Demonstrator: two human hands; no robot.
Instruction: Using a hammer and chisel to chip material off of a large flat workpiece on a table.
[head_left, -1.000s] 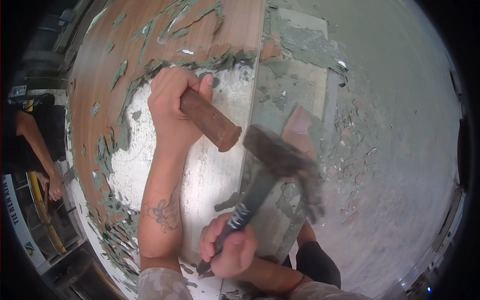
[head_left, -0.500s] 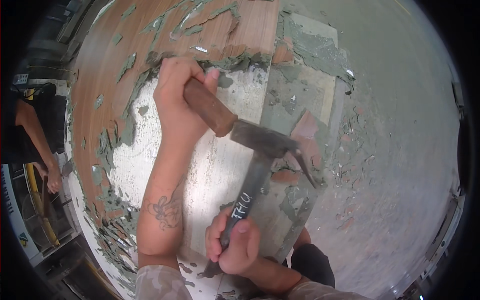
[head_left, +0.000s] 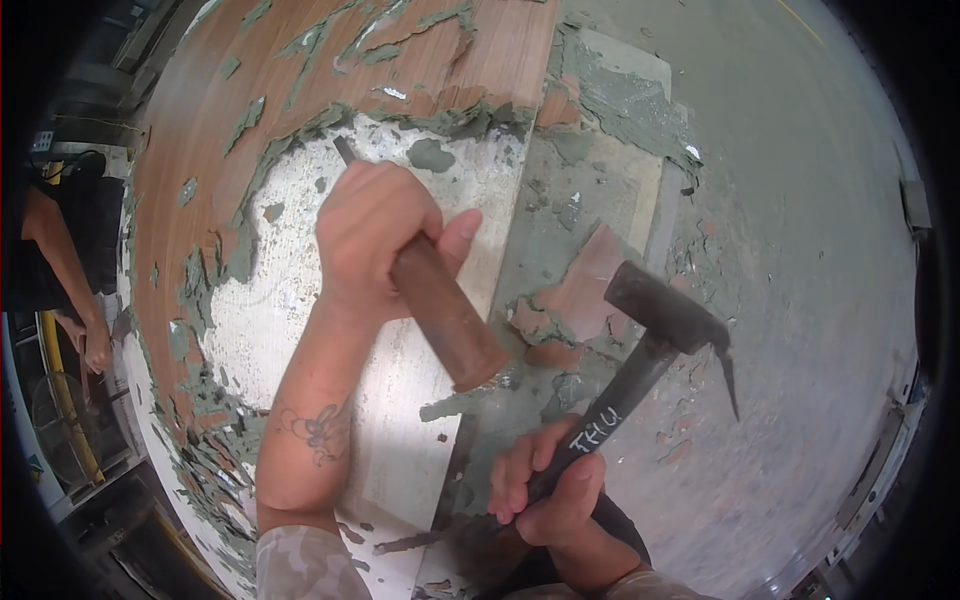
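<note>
My left hand is wrapped around a chisel. Its thick rusty-brown shaft slants toward me, and a short piece of blade shows beyond my knuckles over the whitish stripped patch of a board. Whether the blade touches that surface I cannot tell. Lower right, my right hand is closed around the dark handle of a claw hammer. The hammer's head is apart from the chisel, off to its right. Around the bared patch, wood-grain veneer still covers the board, with a ragged grey-green edge.
Flakes of grey-green debris lie along the board's left edge. A broken reddish veneer piece lies right of the board on the grey floor. At far left, another person's arm reaches down near yellow-edged equipment.
The hammer has swung right, away from the chisel's end, with my right hand. My left hand and the chisel have come nearer to me, off the ragged veneer edge, so the blade now shows.
</note>
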